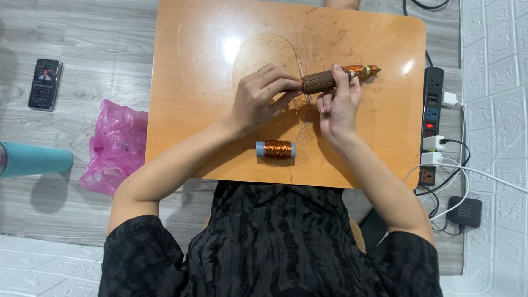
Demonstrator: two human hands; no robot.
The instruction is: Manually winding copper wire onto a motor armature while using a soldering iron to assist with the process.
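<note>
View from above of a person in a black top seated at a small orange-brown worktop (192, 110). Both hands meet over the middle of it, around a motor armature (330, 78): a short brown ribbed cylinder with a copper-coloured shaft end that pokes out to the right.

The left hand (258, 99) is at the left end of the armature, its fingers curled and its fingertips pinched against that end. The right hand (338, 104) is closed on the armature from below and behind, with one finger wrapped over the top of the cylinder and the others folded beneath it. The armature lies across between the two hands, held just above the worktop, its shaft reaching past the right hand on the far side.

A spool of copper wire (275, 149), with pale blue end caps, lies on its side on the worktop, nearer the person's body than either hand and between the two wrists, touching neither. Thin strands of wire trail between the hands and the spool, but they are too fine to follow.

Well to the left of the left hand, on the grey floor, are a crumpled pink plastic bag (115, 146), a phone (45, 83) and a teal cylinder (33, 159). To the right of the right hand, off the worktop's edge, a power strip (432, 118) holds several white plugs.
</note>
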